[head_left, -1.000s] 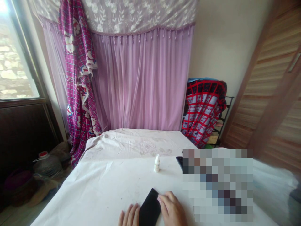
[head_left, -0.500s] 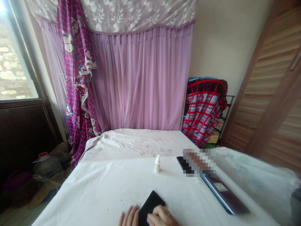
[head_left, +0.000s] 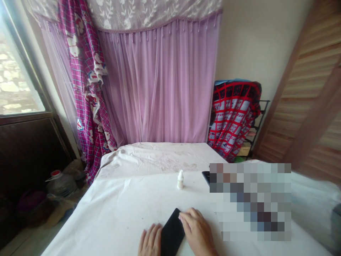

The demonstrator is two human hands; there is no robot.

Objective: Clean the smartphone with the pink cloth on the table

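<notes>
A black smartphone (head_left: 172, 234) lies flat and slanted on the white-covered table (head_left: 106, 220), close to me. My left hand (head_left: 150, 240) rests along its left edge, fingers stretched out and flat. At the phone's upper right, my right hand (head_left: 198, 227) is closed, thumb and fingers pinched over its surface. A small pale bit shows at those fingertips, too small to name. Beyond the phone stands a small white dropper bottle (head_left: 180, 180), upright and apart from both hands.
On the right, a long dark object (head_left: 205, 175) is mostly hidden by blurring. A purple curtain (head_left: 160, 89) hangs behind the table. A red-checked cloth (head_left: 231, 117) drapes over a black rack at the back right. A large clear jug (head_left: 60, 183) stands on the floor at left.
My right hand has moved up along the phone to its upper right edge. My left hand stays at the left edge. The view has shifted slightly.
</notes>
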